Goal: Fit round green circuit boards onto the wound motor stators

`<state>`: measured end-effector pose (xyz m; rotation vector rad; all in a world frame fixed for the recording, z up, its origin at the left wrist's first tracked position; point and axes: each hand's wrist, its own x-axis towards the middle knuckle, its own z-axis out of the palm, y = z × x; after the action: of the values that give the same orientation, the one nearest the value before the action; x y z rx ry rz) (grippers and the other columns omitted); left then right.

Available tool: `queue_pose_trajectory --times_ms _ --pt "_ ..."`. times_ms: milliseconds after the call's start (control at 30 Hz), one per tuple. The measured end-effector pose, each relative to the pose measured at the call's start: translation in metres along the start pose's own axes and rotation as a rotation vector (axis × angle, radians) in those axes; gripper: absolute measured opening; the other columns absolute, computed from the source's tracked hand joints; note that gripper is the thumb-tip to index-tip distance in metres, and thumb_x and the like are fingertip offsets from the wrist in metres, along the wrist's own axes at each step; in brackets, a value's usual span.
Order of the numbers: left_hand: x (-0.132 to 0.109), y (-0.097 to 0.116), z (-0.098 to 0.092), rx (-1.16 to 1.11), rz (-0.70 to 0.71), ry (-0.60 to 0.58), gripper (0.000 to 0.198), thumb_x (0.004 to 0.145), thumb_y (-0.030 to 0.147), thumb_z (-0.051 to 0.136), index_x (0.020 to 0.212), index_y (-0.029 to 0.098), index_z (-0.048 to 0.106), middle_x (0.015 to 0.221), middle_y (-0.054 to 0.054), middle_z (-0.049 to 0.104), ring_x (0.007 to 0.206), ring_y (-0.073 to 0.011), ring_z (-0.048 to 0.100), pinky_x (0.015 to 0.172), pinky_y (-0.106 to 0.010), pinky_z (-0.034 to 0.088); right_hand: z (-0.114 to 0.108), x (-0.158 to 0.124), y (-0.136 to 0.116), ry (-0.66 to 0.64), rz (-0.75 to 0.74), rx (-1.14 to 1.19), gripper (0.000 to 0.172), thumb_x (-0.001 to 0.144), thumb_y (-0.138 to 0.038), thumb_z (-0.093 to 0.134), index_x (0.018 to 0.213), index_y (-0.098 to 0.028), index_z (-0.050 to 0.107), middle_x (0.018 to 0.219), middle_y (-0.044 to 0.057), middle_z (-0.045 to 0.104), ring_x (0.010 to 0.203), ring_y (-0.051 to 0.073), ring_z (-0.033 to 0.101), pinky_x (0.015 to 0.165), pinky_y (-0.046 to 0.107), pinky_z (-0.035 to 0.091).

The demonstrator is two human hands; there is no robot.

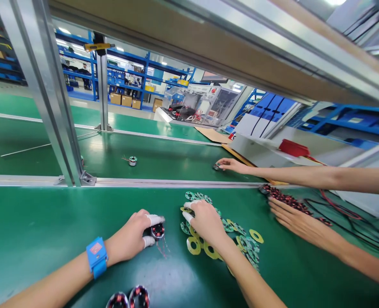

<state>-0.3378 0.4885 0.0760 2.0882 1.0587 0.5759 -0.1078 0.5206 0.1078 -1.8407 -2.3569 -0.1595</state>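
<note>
My left hand (133,235), with white finger cots on thumb and forefinger, grips a small round motor stator (158,231). Copper windings show inside its dark rim, and thin loose wires trail from it onto the green table. Over a pile of flat rings, my right hand (207,220) pinches a yellow insulating ring (185,209) between thumb and finger, also in white cots. Around and under that hand lie more yellow rings (193,246) and green ring-shaped circuit boards (249,248); the hand hides part of the pile. Two more stators (139,296) sit at the bottom edge.
Across from me at right, another person's hand (232,165) holds a small motor part; their other hand (292,218) rests by a row of copper-wound stators (285,199). A wired motor (132,161) stands beyond the metal rail (170,183). An upright post (48,94) rises left; black cables (346,226) lie right.
</note>
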Motion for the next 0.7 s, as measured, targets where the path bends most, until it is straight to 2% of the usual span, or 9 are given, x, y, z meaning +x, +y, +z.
queue_pose_trajectory --times_ms 67,133,200,300,367,433,567,633,700 --pt "-0.001 -0.002 -0.002 -0.022 0.013 0.018 0.06 0.07 0.005 0.055 0.126 0.022 0.047 0.118 -0.008 0.054 0.108 -0.0222 0.047 0.097 -0.036 0.036 -0.002 0.0 0.0 0.022 0.011 0.008 0.02 0.075 -0.017 0.054 0.079 -0.022 0.073 0.075 0.008 0.07 0.077 0.023 0.062 0.069 0.033 0.046" --pt "0.0 -0.002 -0.005 -0.037 0.013 0.097 0.058 0.07 0.002 0.051 0.125 0.017 0.047 0.123 -0.009 0.05 0.114 -0.0217 0.043 0.102 -0.036 0.031 -0.004 -0.003 -0.001 0.065 0.032 0.086 0.024 0.078 -0.018 0.05 0.081 -0.022 0.073 0.08 0.008 0.071 0.08 0.023 0.062 0.072 0.033 0.047" --pt "0.001 0.002 -0.006 -0.041 -0.005 0.212 0.04 0.076 0.007 0.049 0.116 0.015 0.052 0.116 -0.009 0.053 0.109 -0.0212 0.045 0.099 -0.036 0.033 -0.004 -0.007 -0.006 0.096 0.081 0.372 0.024 0.079 -0.024 0.05 0.084 -0.02 0.072 0.084 0.007 0.071 0.079 0.022 0.062 0.072 0.034 0.048" --pt "0.003 0.015 -0.006 -0.031 -0.008 0.285 0.015 0.083 0.02 0.048 0.095 0.017 0.058 0.097 -0.006 0.059 0.094 -0.0204 0.049 0.086 -0.035 0.039 -0.003 -0.015 -0.022 0.027 0.258 1.003 0.026 0.072 -0.038 0.058 0.081 -0.017 0.071 0.07 0.005 0.067 0.057 0.017 0.058 0.058 0.031 0.049" --pt "0.003 0.025 -0.005 -0.028 0.009 0.266 0.015 0.086 0.023 0.045 0.082 0.018 0.058 0.085 -0.003 0.059 0.085 -0.0189 0.048 0.078 -0.032 0.04 -0.003 -0.021 -0.035 -0.057 0.378 1.275 0.03 0.064 -0.041 0.067 0.077 -0.015 0.07 0.062 0.003 0.063 0.049 0.013 0.053 0.049 0.027 0.046" --pt "0.002 0.033 -0.004 -0.032 0.027 0.258 0.023 0.088 0.024 0.04 0.071 0.018 0.055 0.077 -0.002 0.057 0.078 -0.0173 0.047 0.072 -0.03 0.038 -0.005 -0.025 -0.048 -0.111 0.441 1.432 0.031 0.057 -0.04 0.073 0.072 -0.014 0.068 0.059 0.001 0.06 0.05 0.012 0.052 0.047 0.023 0.043" --pt "0.001 0.038 -0.005 -0.077 0.029 0.277 0.026 0.086 0.021 0.036 0.065 0.017 0.05 0.072 -0.002 0.055 0.074 -0.0157 0.046 0.068 -0.028 0.036 -0.009 -0.031 -0.058 -0.185 0.437 1.514 0.03 0.056 -0.04 0.075 0.065 -0.013 0.065 0.056 0.0 0.057 0.05 0.01 0.052 0.044 0.019 0.041" --pt "0.001 0.037 -0.006 -0.123 0.006 0.279 0.023 0.083 0.02 0.038 0.064 0.018 0.049 0.071 -0.001 0.054 0.072 -0.0154 0.045 0.066 -0.028 0.036 -0.009 -0.032 -0.057 -0.215 0.379 1.441 0.029 0.06 -0.041 0.072 0.062 -0.013 0.064 0.055 0.001 0.057 0.05 0.011 0.052 0.045 0.02 0.041" --pt "0.002 0.035 -0.006 -0.157 -0.012 0.286 0.021 0.081 0.02 0.039 0.061 0.018 0.047 0.068 -0.001 0.053 0.071 -0.0153 0.045 0.065 -0.027 0.036 -0.008 -0.034 -0.053 -0.149 0.296 1.278 0.026 0.064 -0.039 0.069 0.069 -0.014 0.067 0.06 0.002 0.06 0.054 0.013 0.053 0.048 0.023 0.045"
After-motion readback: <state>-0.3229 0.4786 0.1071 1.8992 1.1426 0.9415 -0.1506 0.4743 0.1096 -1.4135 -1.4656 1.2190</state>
